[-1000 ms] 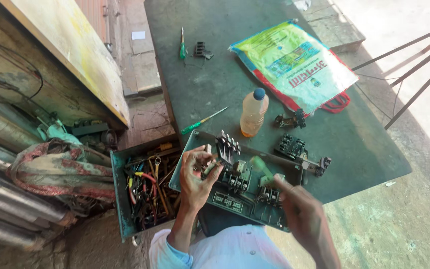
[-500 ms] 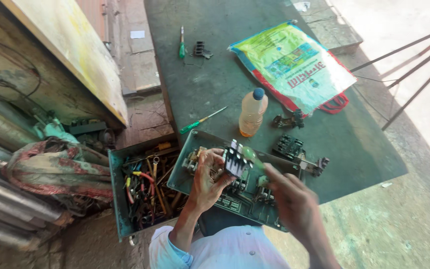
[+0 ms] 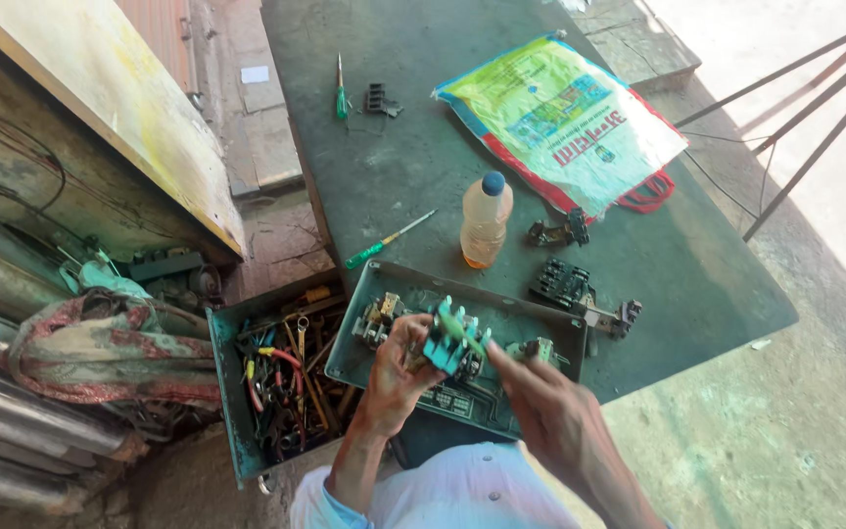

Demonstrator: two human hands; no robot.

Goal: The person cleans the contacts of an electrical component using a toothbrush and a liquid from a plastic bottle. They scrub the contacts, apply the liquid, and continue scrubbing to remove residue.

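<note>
Hands meet over the shallow metal tray at the near edge of the tabletop. Left hand clamps a teal-topped electrical block, holding it up just above the tray; right hand has its fingertips touching the block's right side, though whether it grips I cannot tell. More black switch parts lie toward the right edge, beside an oil bottle with a blue cap. A green-handled screwdriver lies just beyond the tray, and an open toolbox sits off the tabletop's left edge.
</note>
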